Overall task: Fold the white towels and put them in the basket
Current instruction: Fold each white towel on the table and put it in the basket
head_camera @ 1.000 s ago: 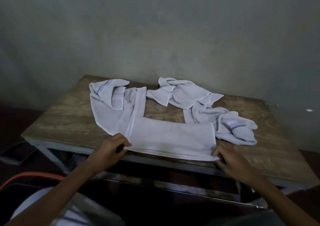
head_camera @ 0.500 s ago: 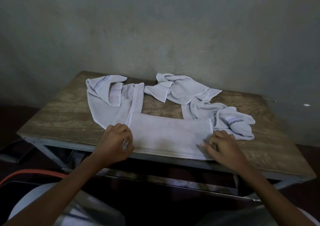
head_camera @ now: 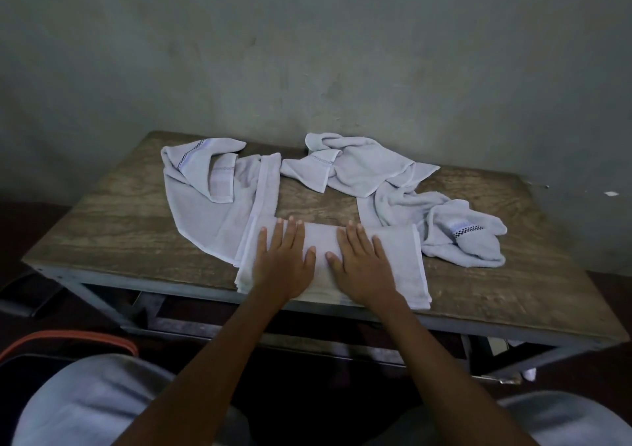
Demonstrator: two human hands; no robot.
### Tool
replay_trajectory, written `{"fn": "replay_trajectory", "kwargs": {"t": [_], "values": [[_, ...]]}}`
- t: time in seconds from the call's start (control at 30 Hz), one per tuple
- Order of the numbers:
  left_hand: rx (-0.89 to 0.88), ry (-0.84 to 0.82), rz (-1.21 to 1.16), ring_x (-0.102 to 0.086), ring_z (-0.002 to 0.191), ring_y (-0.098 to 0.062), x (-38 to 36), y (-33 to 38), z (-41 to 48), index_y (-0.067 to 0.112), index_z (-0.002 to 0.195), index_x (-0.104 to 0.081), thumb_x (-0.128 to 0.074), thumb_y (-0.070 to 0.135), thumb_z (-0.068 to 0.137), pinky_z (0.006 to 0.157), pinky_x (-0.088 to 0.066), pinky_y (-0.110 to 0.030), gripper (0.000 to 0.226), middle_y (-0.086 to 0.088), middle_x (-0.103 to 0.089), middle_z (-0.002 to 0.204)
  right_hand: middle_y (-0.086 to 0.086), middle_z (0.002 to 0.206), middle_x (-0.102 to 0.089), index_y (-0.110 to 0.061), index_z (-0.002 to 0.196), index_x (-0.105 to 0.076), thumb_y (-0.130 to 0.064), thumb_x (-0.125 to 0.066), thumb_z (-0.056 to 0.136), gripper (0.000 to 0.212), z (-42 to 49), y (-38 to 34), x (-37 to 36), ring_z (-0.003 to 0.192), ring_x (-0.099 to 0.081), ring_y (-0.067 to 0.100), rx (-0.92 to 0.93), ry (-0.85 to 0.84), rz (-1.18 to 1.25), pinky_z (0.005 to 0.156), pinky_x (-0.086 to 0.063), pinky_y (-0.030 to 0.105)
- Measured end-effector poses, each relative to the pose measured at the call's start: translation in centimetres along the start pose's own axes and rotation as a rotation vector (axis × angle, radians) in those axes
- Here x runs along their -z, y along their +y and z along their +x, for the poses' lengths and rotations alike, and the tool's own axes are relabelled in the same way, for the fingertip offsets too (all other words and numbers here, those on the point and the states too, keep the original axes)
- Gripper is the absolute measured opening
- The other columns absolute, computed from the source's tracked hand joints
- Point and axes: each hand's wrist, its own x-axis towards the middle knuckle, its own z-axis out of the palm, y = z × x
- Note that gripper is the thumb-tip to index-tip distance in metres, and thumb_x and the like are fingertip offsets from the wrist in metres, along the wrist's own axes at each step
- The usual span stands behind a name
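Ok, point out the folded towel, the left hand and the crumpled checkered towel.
folded towel (head_camera: 405,267): head view, bare right end.
left hand (head_camera: 284,264): head view, back of hand.
crumpled checkered towel (head_camera: 468,248): head view, just below its checkered stripe.

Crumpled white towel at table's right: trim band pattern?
Dark-and-white checkered strip across the crumpled white towel; clearest in the head view.

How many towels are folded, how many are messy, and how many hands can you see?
Folded towel: 1
Messy towels: 3, it seems: left towel, back towel, right towel; the last two overlap
Hands: 2, left hand, right hand
Total: 6
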Motion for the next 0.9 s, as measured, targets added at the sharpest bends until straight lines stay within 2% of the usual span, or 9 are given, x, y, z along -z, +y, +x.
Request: {"fn": "replay_trajectory", "kwargs": {"t": [0.1, 0.27, 0.4, 0.5, 0.57, 0.63, 0.73, 0.83, 0.9], "values": [[0.008, -0.013, -0.002, -0.028, 0.141, -0.027, -0.2, -0.6, -0.1, 0.005, 0.143, -0.034, -0.014, 0.051, 0.087, 0.114, -0.016, -0.047, 0.075, -0.014, -0.035, 0.149, 0.006, 0.159, -0.006, -0.014, 0.15, -0.012, -0.065, 0.011, 0.079, 0.091, -0.5, 2.8, 0.5, 0.147, -0.001, 0.017, -0.066, -0.034, -0.018, 0.118, 0.004, 0.038], [0.023, -0.001, 0.013, -0.019, 0.144, -0.025, 0.2, -2.5, -0.5, 0.005, 0.146, -0.025, -0.007, 0.055, 0.084, 0.115, -0.012, -0.046, 0.082, -0.014, -0.025, 0.154, 0.006, 0.159, -0.009, -0.01, 0.15, -0.014, -0.063, 0.01, 0.082, 0.09, -1.9, 6.5, 1.7, 0.147, -0.003, 0.016, -0.12, -0.029, -0.122, 0.118, 0.006, 0.036], [0.051, -0.056, 0.055, -0.006, 0.146, -0.022, 0.6, -3.3, -1.0, 0.009, 0.149, -0.013, 0.003, 0.057, 0.081, 0.115, -0.002, -0.052, 0.085, -0.008, -0.011, 0.158, 0.01, 0.155, -0.023, -0.007, 0.146, -0.027, -0.066, 0.009, 0.086, 0.092, -2.5, 6.4, 1.7, 0.145, -0.017, 0.019, -0.155, 0.031, -0.163, 0.117, 0.005, 0.043], [0.086, -0.075, 0.089, -0.003, 0.146, -0.023, 1.2, -3.7, -1.5, 0.01, 0.149, -0.01, 0.002, 0.056, 0.083, 0.113, 0.003, -0.056, 0.081, -0.006, -0.008, 0.159, 0.009, 0.158, -0.01, -0.008, 0.149, -0.015, -0.069, 0.001, 0.084, 0.091, -2.8, 6.5, 2.3, 0.147, -0.005, 0.017, -0.19, 0.006, -0.21, 0.11, 0.025, 0.04], [0.106, -0.105, 0.115, -0.001, 0.146, -0.023, 1.6, -3.6, -1.6, 0.01, 0.149, -0.008, -0.006, 0.051, 0.09, 0.113, 0.005, -0.057, 0.073, -0.006, -0.006, 0.159, 0.009, 0.159, -0.004, -0.007, 0.15, -0.01, -0.071, -0.002, 0.082, 0.093, -3.1, 6.4, 2.8, 0.147, 0.001, 0.018, -0.227, 0.006, -0.221, 0.106, 0.03, 0.039], [0.104, -0.09, 0.138, -0.007, 0.146, -0.025, 2.0, -2.7, -1.4, 0.004, 0.147, -0.016, -0.011, 0.042, 0.092, 0.113, 0.004, -0.059, 0.067, -0.012, -0.015, 0.157, 0.014, 0.158, -0.009, -0.002, 0.148, -0.014, -0.068, -0.005, 0.085, 0.091, -2.8, 5.9, 3.0, 0.147, 0.0, 0.022, -0.266, 0.055, -0.228, 0.108, 0.028, 0.042], [-0.04, 0.014, 0.066, -0.032, 0.138, -0.03, 2.1, 0.1, -0.8, -0.002, 0.136, -0.041, -0.016, 0.037, 0.089, 0.11, -0.009, -0.065, 0.066, -0.02, -0.044, 0.142, 0.018, 0.154, -0.023, -0.001, 0.144, -0.029, -0.055, -0.013, 0.091, 0.078, -1.4, 3.1, 3.2, 0.146, -0.012, 0.026, -0.198, 0.175, -0.12, 0.113, 0.017, 0.044], [-0.121, -0.046, -0.062, -0.02, 0.143, -0.023, 1.5, 2.6, -1.2, 0.005, 0.145, -0.027, -0.003, 0.047, 0.085, 0.113, 0.0, -0.056, 0.076, -0.013, -0.03, 0.152, 0.009, 0.158, -0.018, -0.013, 0.147, -0.026, -0.056, -0.005, 0.086, 0.077, -1.1, 1.6, 2.3, 0.147, -0.009, 0.018, 0.033, 0.039, -0.003, 0.117, 0.002, 0.04], [-0.106, -0.079, -0.064, -0.014, 0.145, -0.02, 0.9, 1.9, -1.8, 0.01, 0.148, -0.02, 0.0, 0.053, 0.083, 0.115, -0.003, -0.05, 0.08, -0.008, -0.021, 0.156, 0.002, 0.16, -0.005, -0.019, 0.15, -0.013, -0.063, 0.001, 0.081, 0.084, -1.5, 2.7, 1.7, 0.147, 0.0, 0.012, 0.073, -0.092, 0.011, 0.118, 0.004, 0.034]]}}
